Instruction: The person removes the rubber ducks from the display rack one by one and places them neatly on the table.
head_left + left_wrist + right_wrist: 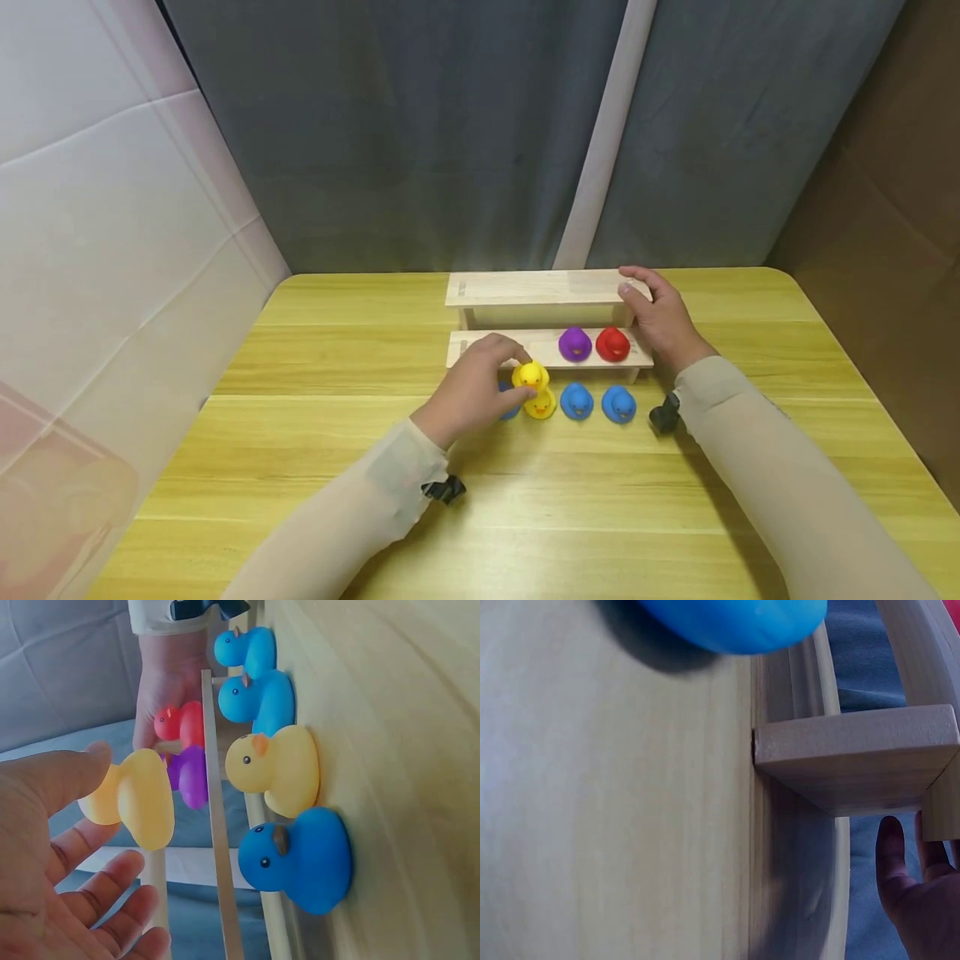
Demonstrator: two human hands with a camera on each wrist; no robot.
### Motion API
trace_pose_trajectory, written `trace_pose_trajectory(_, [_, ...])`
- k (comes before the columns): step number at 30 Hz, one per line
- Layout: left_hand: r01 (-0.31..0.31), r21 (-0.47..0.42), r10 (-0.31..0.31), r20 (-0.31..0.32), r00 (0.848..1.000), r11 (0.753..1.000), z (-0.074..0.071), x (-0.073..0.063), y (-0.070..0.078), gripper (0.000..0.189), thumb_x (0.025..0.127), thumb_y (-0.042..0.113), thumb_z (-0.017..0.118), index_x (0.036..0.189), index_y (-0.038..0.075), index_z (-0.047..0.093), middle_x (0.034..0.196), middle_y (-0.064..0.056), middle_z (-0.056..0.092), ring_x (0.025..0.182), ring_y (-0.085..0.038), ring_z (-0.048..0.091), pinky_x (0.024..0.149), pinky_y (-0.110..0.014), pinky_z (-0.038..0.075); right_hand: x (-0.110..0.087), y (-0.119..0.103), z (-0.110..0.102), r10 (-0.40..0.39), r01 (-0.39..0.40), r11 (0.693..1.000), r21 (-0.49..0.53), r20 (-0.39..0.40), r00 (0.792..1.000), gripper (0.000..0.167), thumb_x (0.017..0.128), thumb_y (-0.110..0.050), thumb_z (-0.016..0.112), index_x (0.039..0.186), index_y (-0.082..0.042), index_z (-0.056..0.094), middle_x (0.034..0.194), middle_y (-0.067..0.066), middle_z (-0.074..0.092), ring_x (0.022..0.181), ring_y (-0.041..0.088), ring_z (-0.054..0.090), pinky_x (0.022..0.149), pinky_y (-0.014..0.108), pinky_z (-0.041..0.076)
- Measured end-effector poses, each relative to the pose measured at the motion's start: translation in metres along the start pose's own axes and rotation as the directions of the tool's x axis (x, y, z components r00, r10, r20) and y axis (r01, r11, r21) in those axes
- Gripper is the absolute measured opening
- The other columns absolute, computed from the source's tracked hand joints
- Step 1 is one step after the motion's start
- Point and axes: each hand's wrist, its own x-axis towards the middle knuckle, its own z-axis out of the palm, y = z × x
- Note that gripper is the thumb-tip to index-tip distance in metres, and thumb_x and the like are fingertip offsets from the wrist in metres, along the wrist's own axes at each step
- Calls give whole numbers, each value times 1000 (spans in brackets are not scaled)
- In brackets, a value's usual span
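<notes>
Between thumb and forefinger, my left hand [474, 392] pinches a yellow rubber duck [146, 799], lifted above the table in front of the lower step of a two-step wooden stand [525, 287]. My right hand [663, 321] grips the right end of the stand's upper step, thumb toward the front. A purple duck [575, 344] and a red duck [612, 344] sit side by side on the lower step. Along the stand's front, a second yellow duck [274, 769] stands in a row with blue ducks [577, 402]; the leftmost blue duck [296, 859] is partly hidden by my left hand in the head view.
The stand rests on a wood-grain table [570, 517] toward its back edge. Behind it hangs a grey curtain [420, 142] with a pale strip. A white sheet [97, 217] borders the left side and a brown panel [885, 217] the right.
</notes>
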Motion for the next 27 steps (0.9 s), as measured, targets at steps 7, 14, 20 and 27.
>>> trace_pose_trajectory(7, [-9,-27,9,3,1000,1000,2,-11,-2,29,88,20,87,111,11,73,123,-5,67,118,-26,61,109,-44,50,-1,-1,0,26,-26,1000,1,2,1000,50,109,-31,57,154,-11,50,162,12,43,149,26,39,126,47,33])
trace_pose_trajectory(14, [-28,-24,28,7,1000,999,4,-20,-5,30,88,21,87,111,11,72,123,-5,66,115,-26,61,104,-43,52,-13,-26,2,45,-45,999,-1,17,999,49,110,-25,56,153,-5,49,162,17,42,148,31,39,126,49,32])
trace_pose_trajectory(20, [-34,-16,34,1,999,999,7,-25,-6,29,86,22,89,108,13,72,126,-6,65,119,-30,60,107,-46,49,-21,-37,3,38,-38,999,-2,21,999,48,109,-23,56,152,-2,50,162,19,42,149,32,38,127,49,31])
trace_pose_trajectory(27, [-57,5,58,-5,998,998,10,-30,-8,31,85,23,90,108,12,72,126,-8,65,119,-31,61,106,-48,50,-20,-36,2,46,-46,999,-4,20,999,48,109,-24,56,152,-4,49,163,18,41,151,33,35,127,50,29])
